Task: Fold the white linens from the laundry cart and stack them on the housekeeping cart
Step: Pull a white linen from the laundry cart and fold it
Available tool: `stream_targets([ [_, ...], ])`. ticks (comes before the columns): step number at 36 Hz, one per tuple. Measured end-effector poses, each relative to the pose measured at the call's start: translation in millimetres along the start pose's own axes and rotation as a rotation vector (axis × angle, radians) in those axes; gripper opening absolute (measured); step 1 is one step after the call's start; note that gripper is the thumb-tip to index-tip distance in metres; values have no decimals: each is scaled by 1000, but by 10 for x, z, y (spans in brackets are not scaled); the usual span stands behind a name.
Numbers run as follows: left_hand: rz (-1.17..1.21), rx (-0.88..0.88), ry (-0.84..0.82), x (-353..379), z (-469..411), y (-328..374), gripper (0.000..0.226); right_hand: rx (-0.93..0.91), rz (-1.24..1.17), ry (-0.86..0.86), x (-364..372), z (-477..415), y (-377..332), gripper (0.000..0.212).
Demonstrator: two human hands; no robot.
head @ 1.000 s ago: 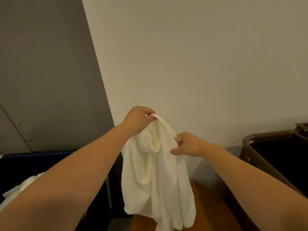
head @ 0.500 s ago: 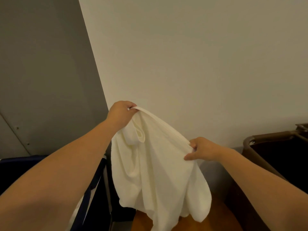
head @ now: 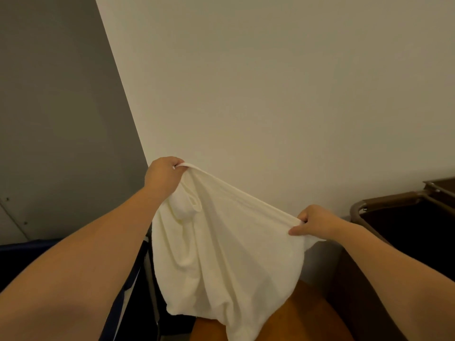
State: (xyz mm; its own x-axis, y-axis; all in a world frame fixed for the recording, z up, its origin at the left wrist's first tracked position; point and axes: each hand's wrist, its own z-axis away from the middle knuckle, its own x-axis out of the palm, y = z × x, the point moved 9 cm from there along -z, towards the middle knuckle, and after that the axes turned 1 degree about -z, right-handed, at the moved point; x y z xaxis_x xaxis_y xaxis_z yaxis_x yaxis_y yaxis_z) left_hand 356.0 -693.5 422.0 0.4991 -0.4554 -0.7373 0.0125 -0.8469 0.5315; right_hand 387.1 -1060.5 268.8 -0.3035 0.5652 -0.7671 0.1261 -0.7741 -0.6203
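The left hand (head: 163,174), just left of the frame's centre, is closed in a fist around one end of the top edge of a white linen (head: 221,254), knuckles toward the camera. The right hand (head: 317,221), lower and to the right, pinches the other end of that edge between its thumb and curled fingers. The edge runs taut between the two hands, sloping down from left to right. Below it the cloth hangs in loose folds in the lower centre of the frame, with a small bunched pocket of fabric just under the left hand. Both bare forearms reach in from the bottom corners. Behind the hanging cloth, at the bottom centre, lies an orange-brown surface (head: 307,321), partly covered by the linen's lower edge. At the lower left, behind the left forearm, stands a dark blue cart (head: 22,252). At the right edge sits a brown cart (head: 384,199) with a rounded rim and a dark inside. A pale wall (head: 270,82) fills the upper right, meeting a grey wall (head: 49,107) on the left.
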Motion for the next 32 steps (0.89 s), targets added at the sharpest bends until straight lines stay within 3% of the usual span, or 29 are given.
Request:
stream_targets([
  [10, 115, 49, 77, -161, -65, 341, 18, -69, 22, -76, 336, -107, 39, 8],
  [14, 126, 64, 103, -279, -129, 447, 19, -73, 15, -85, 471, -187, 96, 25],
  [32, 116, 8, 146, -428, -195, 264, 20, 56, -173, -3, 402, -267, 391, 62],
])
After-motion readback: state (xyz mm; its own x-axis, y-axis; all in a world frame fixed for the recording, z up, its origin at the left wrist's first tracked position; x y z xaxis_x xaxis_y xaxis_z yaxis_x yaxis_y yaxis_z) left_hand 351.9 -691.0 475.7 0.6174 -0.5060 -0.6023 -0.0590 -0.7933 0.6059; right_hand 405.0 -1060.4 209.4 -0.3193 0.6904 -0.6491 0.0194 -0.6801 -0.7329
